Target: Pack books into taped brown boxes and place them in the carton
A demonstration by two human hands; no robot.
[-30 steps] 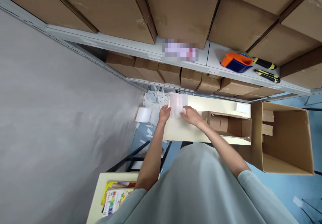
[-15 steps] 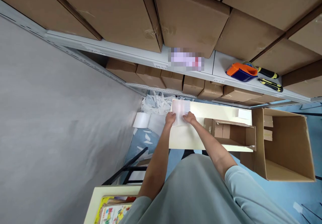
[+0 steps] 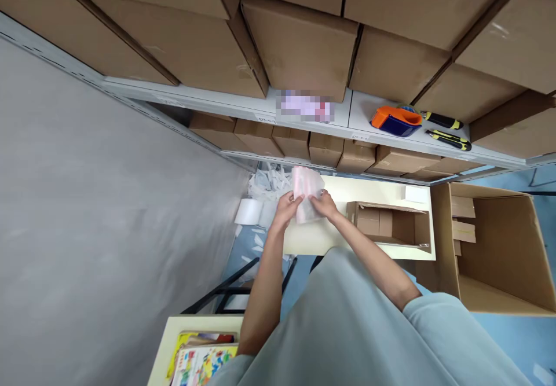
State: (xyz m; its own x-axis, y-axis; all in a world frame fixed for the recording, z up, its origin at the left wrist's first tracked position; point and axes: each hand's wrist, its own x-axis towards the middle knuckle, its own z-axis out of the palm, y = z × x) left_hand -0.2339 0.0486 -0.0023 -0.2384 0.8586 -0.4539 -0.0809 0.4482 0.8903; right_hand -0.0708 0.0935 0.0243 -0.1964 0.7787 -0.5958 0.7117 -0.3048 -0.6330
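Observation:
My left hand grips the left edge of a flat wrapped packet, thumb on top. Pink shows through the packet's translucent white wrapping. On its lower right side, my right hand pinches the same packet. Both hands hold it over the left part of a pale cream table. What lies inside the wrapping cannot be made out. To the right of my hands, an open cardboard box rests on the table with smaller boxes inside. A small white stack sits near the table's far right corner.
A large open carton stands right of the table. Shelves full of brown boxes run along the front, with an orange tape dispenser and box cutters. A white roll and scraps lie left; books at lower left.
The packet has come up off the table and is tilted in my hands. My left hand has shifted its hold on the left edge. The view has turned slightly.

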